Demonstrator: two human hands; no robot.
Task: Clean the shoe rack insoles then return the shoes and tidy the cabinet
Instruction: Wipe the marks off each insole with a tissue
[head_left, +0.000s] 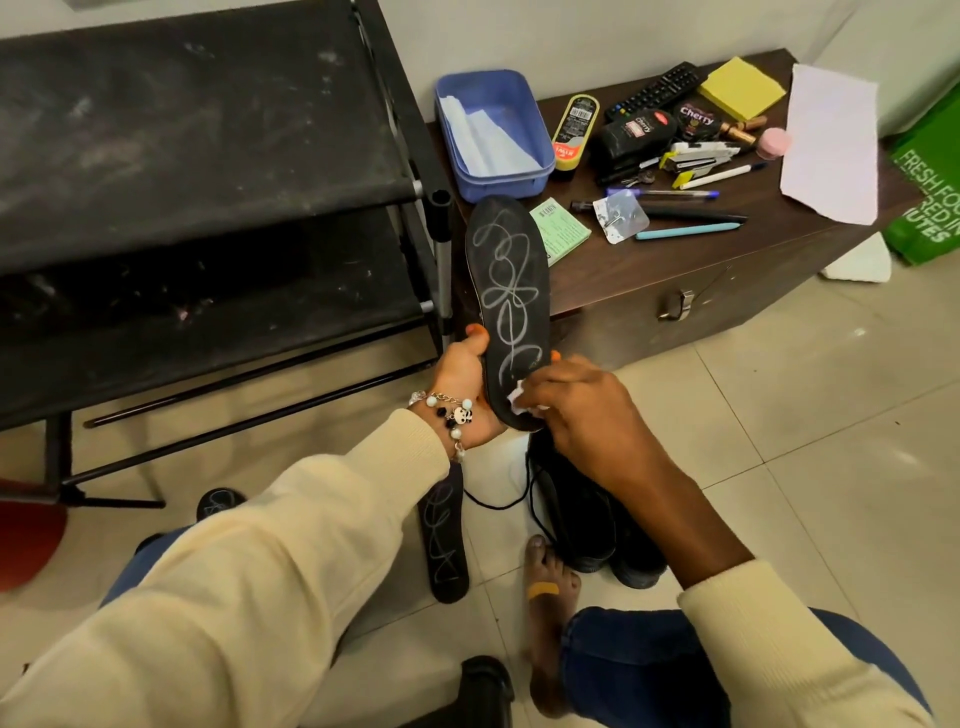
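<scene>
You are seated facing a black shoe rack (208, 171), holding a black insole (511, 306) upright in front of you, its face covered in looping white scribble. Your left hand (465, 389) grips the insole's lower left edge, thumb curled over the front and fingers wrapped behind. Your right hand (587, 415) pinches a small white wipe (519, 402) against the heel end, fingers curled around it. The wipe touches the bottom of the scribble; everything above it is unwiped. To do this step well, keep your left grip firm so the insole does not flex, and work the wipe upward in short overlapping strokes toward the toe, turning it as it soils. A second marked insole (444, 540) lies on the floor tiles (805, 467) below your left wrist, and black shoes (587, 514) sit just under your right hand. A brown cabinet (675, 270) to the right carries scattered pens, polish and a blue tray (493, 135) near its left edge.
</scene>
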